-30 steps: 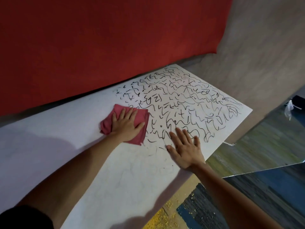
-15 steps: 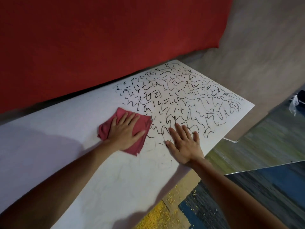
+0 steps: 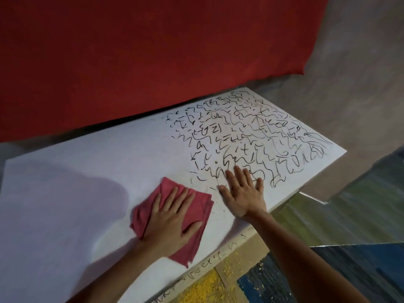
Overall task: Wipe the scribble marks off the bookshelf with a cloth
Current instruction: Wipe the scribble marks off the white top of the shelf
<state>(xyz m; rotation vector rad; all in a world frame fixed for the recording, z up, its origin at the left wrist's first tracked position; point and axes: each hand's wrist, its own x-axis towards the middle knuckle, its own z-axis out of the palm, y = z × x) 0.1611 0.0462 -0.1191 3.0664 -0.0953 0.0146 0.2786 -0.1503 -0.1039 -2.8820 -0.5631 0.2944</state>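
Now, in the head view, the left hand (image 3: 172, 221) is pressing the cloth (image 3: 202, 204) flat on the white top of the bookshelf (image 3: 76, 171). A second ago the cloth was sitting higher up, right beside the scribble marks (image 3: 251, 132) — it is sliding back toward the near edge, and only thin, faint bits of line are showing where it was. So the wiping is working, I think, but most of the marks are still waiting on the right half.

The left grip is open, with fingers straight and spread on the cloth, not curling round it. The right hand (image 3: 244, 193) is lying flat too, holding nothing, and its fingertips are resting on the nearest squiggles.

The cloth is looking pink-red, soft and folded into a thick square with layered edges. The shelf top is looking smooth, hard and flat — good for sliding, I guess. The marks are thin black wiggles. More squiggles are running along the front edge (image 3: 209, 266).
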